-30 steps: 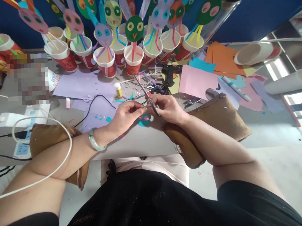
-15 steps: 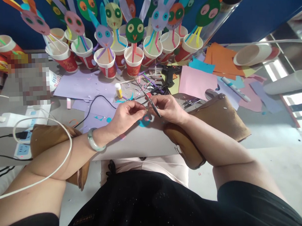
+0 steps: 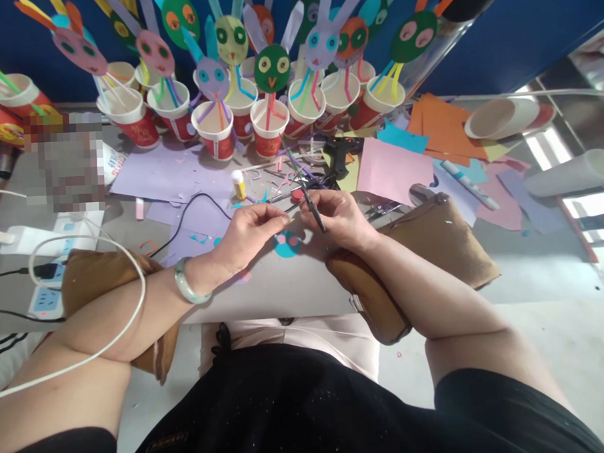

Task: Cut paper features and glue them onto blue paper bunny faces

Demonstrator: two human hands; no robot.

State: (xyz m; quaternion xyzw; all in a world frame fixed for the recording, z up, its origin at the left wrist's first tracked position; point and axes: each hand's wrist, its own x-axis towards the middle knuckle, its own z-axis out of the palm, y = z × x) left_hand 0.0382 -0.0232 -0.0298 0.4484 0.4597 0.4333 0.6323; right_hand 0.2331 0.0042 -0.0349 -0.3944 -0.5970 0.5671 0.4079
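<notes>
My left hand (image 3: 255, 232) is closed in a pinch on a tiny yellowish scrap of paper (image 3: 292, 220) at its fingertips. Close beside it, my right hand (image 3: 339, 215) grips slim dark scissors (image 3: 308, 196), seen nearly edge-on, their long tip pointing away from me and slightly left. The scissors and the scrap are apart. Beneath the hands, a blue paper disc (image 3: 285, 246) with pink round pieces lies on the table, a pale curved scrap (image 3: 307, 236) to its right. A red cap (image 3: 297, 195) sits just beyond my fingers.
Paper cups (image 3: 270, 128) with rabbit-faced paper figures stand along the back. A glue stick (image 3: 239, 184), a black glue gun (image 3: 337, 155), pink paper (image 3: 393, 169) and purple paper (image 3: 172, 169) lie before them. Brown cushions (image 3: 443, 240) flank my forearms. A white cable (image 3: 142, 287) loops over my left arm.
The fingertips of my two hands have drawn slightly apart. The scissors have swung a little upright and moved away from the scrap, leaving more of the blue disc in sight.
</notes>
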